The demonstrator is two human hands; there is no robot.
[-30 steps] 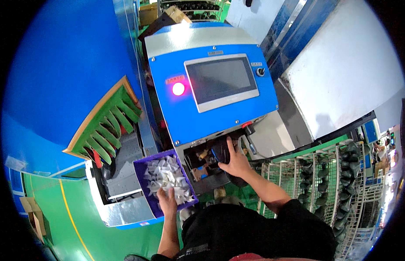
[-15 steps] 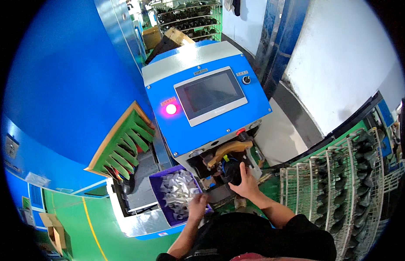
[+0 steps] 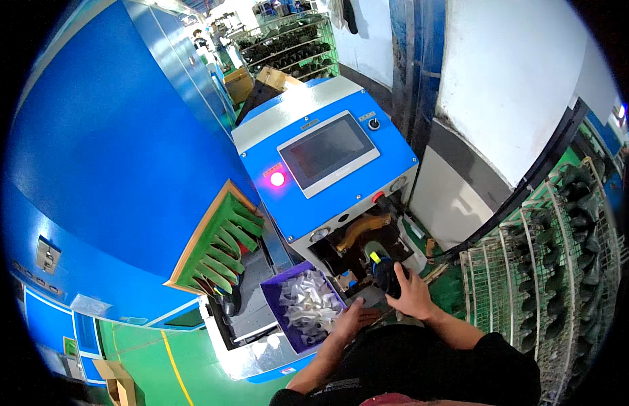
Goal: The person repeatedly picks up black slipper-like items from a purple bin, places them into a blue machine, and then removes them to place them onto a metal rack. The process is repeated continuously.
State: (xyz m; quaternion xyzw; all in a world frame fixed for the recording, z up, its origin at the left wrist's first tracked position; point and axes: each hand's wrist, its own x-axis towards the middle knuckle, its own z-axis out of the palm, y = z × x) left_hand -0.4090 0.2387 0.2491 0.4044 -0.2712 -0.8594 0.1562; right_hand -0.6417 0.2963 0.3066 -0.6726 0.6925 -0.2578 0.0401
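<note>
A black shoe [image 3: 388,278] with a bright yellow tab and some blue at its opening stands at the machine's front recess, below a curved tan pad [image 3: 364,231]. My right hand [image 3: 412,296] is closed round its near right side; its lower part is hidden. At the right rim of a purple bin [image 3: 271,302], my left hand [image 3: 356,319] has its fingers stretched out and the thumb raised, with nothing seen in it. Many white, folded strip-like pieces [image 3: 310,301] fill the bin.
The blue machine [image 3: 264,155] carries a dark screen [image 3: 330,152], a lit red-pink lamp [image 3: 277,179] and a red button [image 3: 378,197]. To the left leans a wood-edged rack [image 3: 216,237] of green pieces. A wire rack [image 3: 524,271] of dark shoe-shaped items stands at the right.
The view has shifted, so the machine sits lower right. The shoe has come out from under the tan pad toward me in my right hand. My left hand has left the bin and its fingers have straightened.
</note>
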